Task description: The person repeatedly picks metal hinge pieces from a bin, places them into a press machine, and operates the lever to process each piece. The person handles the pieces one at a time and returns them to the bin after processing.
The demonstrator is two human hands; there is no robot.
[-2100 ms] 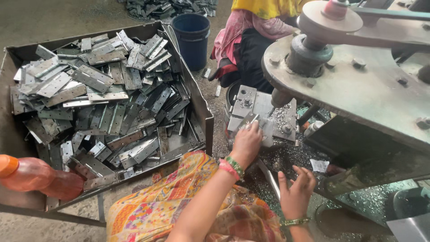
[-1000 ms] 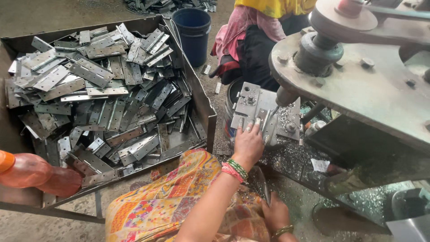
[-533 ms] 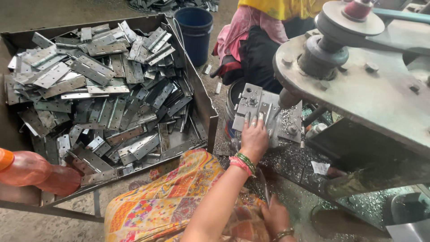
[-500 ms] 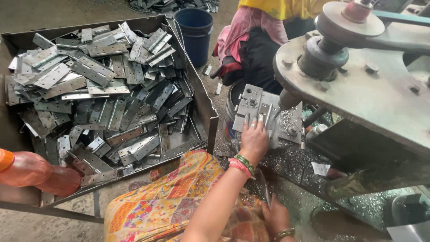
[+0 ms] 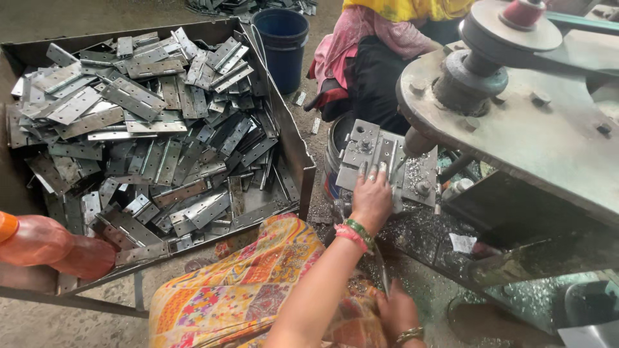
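Observation:
My left hand (image 5: 372, 201), with green and pink bangles at the wrist, rests on the grey metal jig plate (image 5: 412, 177) under the big press head (image 5: 509, 96). Its fingertips press a flat hinge plate (image 5: 380, 158) down on the jig. Low beside my patterned lap is my right hand (image 5: 396, 312), wearing a gold bangle, its fingers curled at the lower end of a thin metal bar (image 5: 382, 274). The frame does not show whether that hand grips the bar.
A large metal tray (image 5: 293, 148) heaped with several grey hinge plates stands at left. An orange bottle (image 5: 45, 245) lies at its near corner. A blue bucket (image 5: 282, 38) and another seated person (image 5: 380, 45) are behind. Metal shavings litter the press bed (image 5: 445, 232).
My right hand dropped from an open, raised pose to low beside my lap. The left hand slid slightly farther onto the jig and stays there.

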